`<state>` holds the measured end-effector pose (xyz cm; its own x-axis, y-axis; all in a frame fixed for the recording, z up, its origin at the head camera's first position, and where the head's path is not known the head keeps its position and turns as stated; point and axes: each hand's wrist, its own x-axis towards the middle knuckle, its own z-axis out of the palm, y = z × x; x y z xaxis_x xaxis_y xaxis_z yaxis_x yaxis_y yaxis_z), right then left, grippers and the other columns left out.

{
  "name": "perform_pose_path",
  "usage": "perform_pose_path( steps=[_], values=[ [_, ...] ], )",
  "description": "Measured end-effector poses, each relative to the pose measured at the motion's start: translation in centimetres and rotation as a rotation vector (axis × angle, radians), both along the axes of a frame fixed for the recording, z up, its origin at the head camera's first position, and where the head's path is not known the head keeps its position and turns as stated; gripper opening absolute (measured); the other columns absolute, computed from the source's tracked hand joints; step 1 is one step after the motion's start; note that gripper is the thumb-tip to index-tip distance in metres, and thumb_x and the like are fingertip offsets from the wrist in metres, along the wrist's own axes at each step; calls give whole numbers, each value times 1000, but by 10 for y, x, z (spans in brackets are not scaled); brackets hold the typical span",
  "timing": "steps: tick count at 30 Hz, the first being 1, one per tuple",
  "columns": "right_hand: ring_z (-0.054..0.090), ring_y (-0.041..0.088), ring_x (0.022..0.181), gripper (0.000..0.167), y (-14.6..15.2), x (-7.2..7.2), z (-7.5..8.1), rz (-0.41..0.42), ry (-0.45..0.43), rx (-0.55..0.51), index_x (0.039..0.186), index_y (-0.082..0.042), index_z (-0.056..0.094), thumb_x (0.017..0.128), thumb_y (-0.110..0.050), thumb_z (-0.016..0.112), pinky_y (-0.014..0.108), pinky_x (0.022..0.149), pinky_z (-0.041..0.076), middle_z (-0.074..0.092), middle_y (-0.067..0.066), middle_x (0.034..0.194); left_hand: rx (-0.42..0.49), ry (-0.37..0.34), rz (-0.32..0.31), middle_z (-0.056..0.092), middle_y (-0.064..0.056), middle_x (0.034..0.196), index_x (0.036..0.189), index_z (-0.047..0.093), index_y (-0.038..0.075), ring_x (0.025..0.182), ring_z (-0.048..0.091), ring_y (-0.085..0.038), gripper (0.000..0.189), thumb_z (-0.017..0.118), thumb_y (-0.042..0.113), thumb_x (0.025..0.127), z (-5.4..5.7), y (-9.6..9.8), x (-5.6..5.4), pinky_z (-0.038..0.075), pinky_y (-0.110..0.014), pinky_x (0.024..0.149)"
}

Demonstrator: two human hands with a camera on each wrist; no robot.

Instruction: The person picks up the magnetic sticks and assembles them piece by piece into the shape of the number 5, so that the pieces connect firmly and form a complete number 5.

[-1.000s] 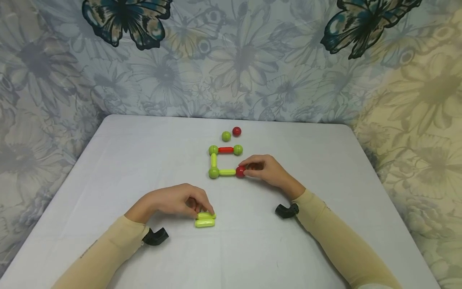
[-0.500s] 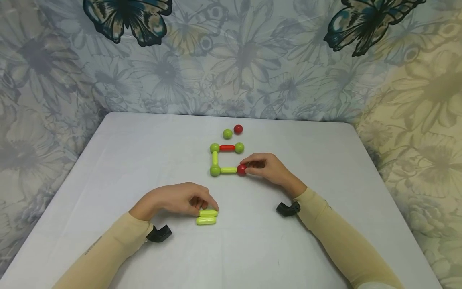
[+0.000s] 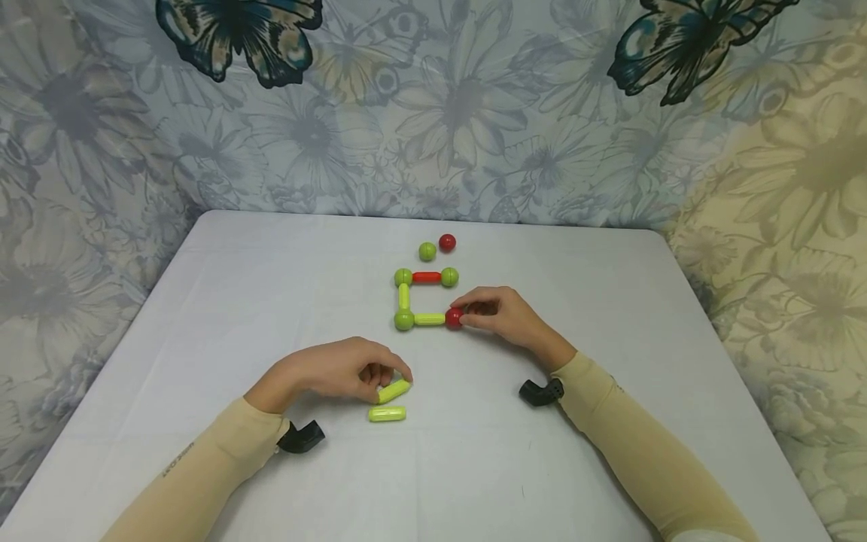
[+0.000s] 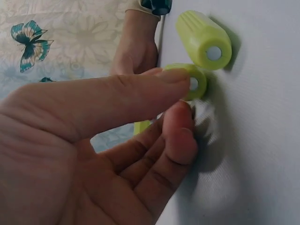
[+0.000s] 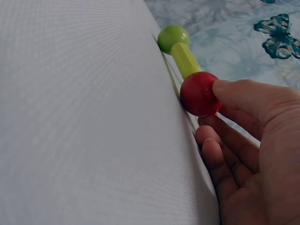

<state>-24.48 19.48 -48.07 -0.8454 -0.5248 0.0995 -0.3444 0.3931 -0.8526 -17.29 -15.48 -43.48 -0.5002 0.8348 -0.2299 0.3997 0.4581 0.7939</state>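
My left hand pinches a lime-green magnetic rod between thumb and fingers, the rod slanting in the head view. In the left wrist view a pale disc shows on the end of that rod. A second lime rod lies just in front of it on the table. My right hand pinches a red ball, which joins the right end of a lime rod. That rod belongs to a three-sided shape with green balls at the corners and a red rod along the far side.
Behind the shape, a loose green ball and a loose red ball lie close together. The white table ends at a wall of floral fabric. Black wrist mounts stick out below the sleeves.
The rod in my left hand has come away from the other lime rod and turned to a slant, its right end farther from me. My right hand stays on the red ball.
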Motion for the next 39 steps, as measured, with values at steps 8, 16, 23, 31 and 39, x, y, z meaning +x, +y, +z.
perform_pose_path(
  steps=[8, 16, 23, 31, 39],
  values=[
    [65, 24, 95, 25, -1, 1, 0, -2, -15, -15, 122, -14, 83, 97, -15, 84, 30, 83, 52, 77, 1, 111, 5, 11, 71, 66, 0, 105, 134, 74, 16, 80, 61, -13, 47, 85, 1, 90, -4, 2, -2, 53, -28, 75],
    [65, 23, 95, 25, -1, 1, 1, -1, -18, -16, 122, -15, 83, 97, -16, 84, 30, 84, 52, 77, 1, 110, 12, 36, 71, 65, 1, 104, 134, 73, 15, 79, 61, -12, 48, 87, 4, 90, -7, 3, -2, 54, -29, 74],
    [66, 22, 95, 24, -1, 0, 0, 5, -8, -6, 121, -16, 83, 97, -17, 84, 31, 84, 53, 77, -1, 110, 30, 117, 89, 66, 4, 102, 134, 73, 10, 79, 63, -9, 46, 88, 12, 90, -7, 8, -1, 55, -30, 76],
    [66, 23, 95, 25, 0, 2, 0, 4, -11, -17, 122, -14, 83, 97, -15, 84, 30, 84, 53, 77, 0, 110, 82, 221, 165, 70, 8, 96, 136, 71, 7, 85, 67, -7, 46, 85, 12, 93, -7, 17, -1, 57, -31, 84],
    [66, 22, 94, 24, 0, 2, 1, -1, -11, -14, 122, -15, 83, 98, -17, 84, 30, 84, 53, 78, 0, 111, 104, 306, 214, 71, 6, 93, 131, 73, 7, 85, 66, -6, 43, 87, 15, 91, -2, 33, -1, 57, -31, 81]
  ],
)
